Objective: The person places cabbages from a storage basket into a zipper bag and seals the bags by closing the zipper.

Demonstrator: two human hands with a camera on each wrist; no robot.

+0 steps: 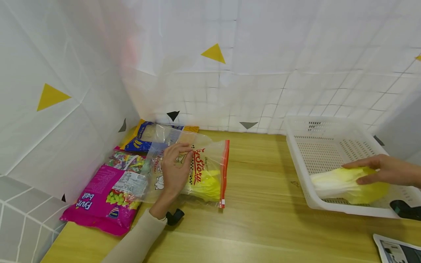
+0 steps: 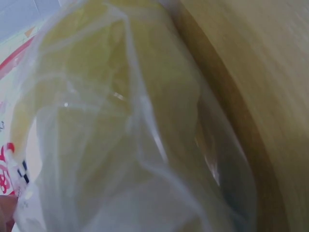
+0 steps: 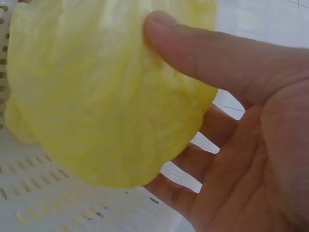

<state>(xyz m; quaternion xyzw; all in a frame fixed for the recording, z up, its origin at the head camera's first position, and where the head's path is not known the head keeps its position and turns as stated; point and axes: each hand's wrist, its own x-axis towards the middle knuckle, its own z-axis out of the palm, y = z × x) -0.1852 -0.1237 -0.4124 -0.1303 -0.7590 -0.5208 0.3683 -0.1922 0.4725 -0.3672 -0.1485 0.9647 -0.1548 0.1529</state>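
My right hand grips pale yellow Chinese cabbage leaves over the white plastic basket. In the right wrist view the thumb lies on the near face of a cabbage leaf, with the other fingers behind it. On the left, my left hand rests on a clear zip bag with red "Toy Story" print and a red zip edge, its fingers loosely bent. Yellow leaves show inside that bag. The left wrist view is filled by the bag's film over the leaves.
A pink candy bag and a blue-and-yellow packet lie left of and behind the zip bag. At the lower right is a dark flat packet. White sheeting hangs behind the wooden table.
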